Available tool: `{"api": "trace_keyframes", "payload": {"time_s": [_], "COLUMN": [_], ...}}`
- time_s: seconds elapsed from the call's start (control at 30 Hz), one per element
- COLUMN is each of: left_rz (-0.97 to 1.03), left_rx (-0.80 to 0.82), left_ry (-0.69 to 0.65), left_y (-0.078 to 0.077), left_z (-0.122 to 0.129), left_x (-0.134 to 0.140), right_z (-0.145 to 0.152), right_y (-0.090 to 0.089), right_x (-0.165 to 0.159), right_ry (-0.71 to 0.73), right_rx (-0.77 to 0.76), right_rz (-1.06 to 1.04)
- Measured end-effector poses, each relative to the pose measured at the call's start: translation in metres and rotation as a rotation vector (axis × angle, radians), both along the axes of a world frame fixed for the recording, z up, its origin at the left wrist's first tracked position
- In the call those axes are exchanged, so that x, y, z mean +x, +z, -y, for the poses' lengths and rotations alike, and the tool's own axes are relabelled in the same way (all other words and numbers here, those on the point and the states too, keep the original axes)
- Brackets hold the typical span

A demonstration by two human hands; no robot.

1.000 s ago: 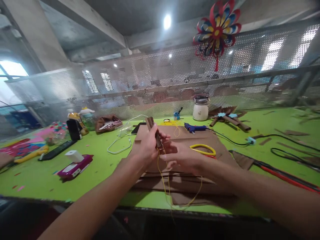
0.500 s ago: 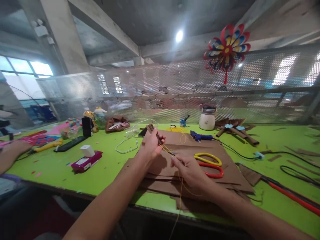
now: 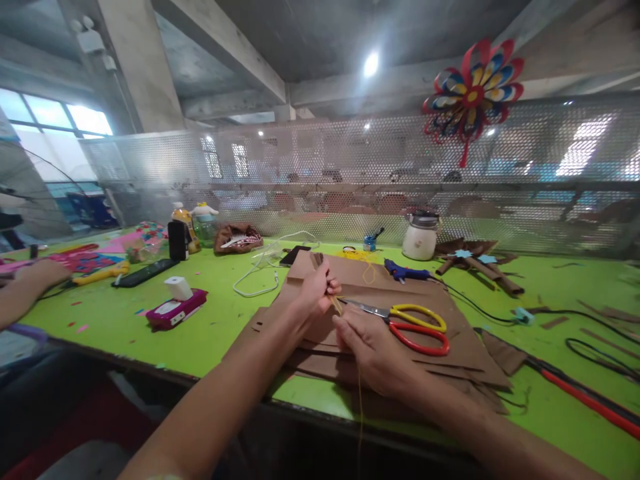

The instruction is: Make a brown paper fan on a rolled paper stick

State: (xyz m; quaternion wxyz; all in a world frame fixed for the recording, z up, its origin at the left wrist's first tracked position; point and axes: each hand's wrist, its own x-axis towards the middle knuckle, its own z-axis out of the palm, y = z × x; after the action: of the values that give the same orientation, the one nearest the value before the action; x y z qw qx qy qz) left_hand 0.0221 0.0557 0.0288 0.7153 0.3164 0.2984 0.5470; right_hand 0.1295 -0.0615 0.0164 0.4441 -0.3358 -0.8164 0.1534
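My left hand is closed on a small brown cardboard piece, most of which the fingers hide. Yellow thread spans the short gap to my right hand, whose thumb and fingers pinch it. The thread's loose tail hangs from the right hand past the table's front edge. Beneath both hands lie stacked brown cardboard sheets. Scissors with one yellow and one red handle rest on the stack, just beyond the right hand, their blades partly open.
A blue glue gun with a black cord lies behind the scissors. Rolled brown pieces and a white jug stand farther right. Long red-handled shears lie at right. A purple power strip is at left, and another person's hand beyond it.
My hands have come closer together, shortening the thread between them. The cardboard piece shows less above my left hand. The whole view has shifted slightly.
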Motion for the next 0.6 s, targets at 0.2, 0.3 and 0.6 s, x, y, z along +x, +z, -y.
{"api": "trace_keyframes", "payload": {"time_s": [0.2, 0.3, 0.6], "left_rz": [0.02, 0.034, 0.043], "left_rx": [0.003, -0.002, -0.043], "left_ry": [0.011, 0.004, -0.01], "left_y": [0.0, 0.001, 0.004], "left_z": [0.007, 0.006, 0.001], "left_x": [0.006, 0.004, -0.007], "right_z": [0.012, 0.018, 0.037], "right_y": [-0.01, -0.021, -0.033], "right_x": [-0.012, -0.013, -0.017], "right_ry": [0.03, 0.028, 0.033], "right_rx": [0.286, 0.329, 0.531], "right_rz": [0.156, 0.248, 0.288]}}
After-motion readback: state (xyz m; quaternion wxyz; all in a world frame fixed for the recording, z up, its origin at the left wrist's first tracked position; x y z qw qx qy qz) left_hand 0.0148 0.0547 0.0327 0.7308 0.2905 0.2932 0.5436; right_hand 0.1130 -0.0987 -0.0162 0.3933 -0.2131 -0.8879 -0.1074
